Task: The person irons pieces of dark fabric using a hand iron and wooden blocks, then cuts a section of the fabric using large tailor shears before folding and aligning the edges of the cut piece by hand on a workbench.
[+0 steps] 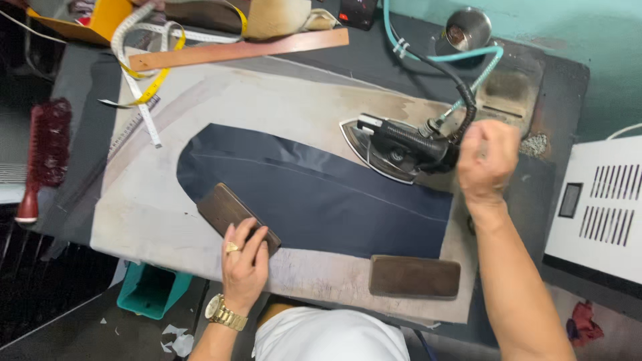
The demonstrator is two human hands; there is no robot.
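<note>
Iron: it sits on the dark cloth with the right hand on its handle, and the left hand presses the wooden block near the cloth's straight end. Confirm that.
One thing is off. The left hand presses the wooden block near the rounded end of the dark cloth, not the straight end; the head view shows it. The iron and right hand are as you say.

Orange cardboard box (100, 20) far upper-left of left hand (245, 264); small dark rectangular screen (570, 200) on white unit (598, 207) right of right hand (488, 160).
</note>
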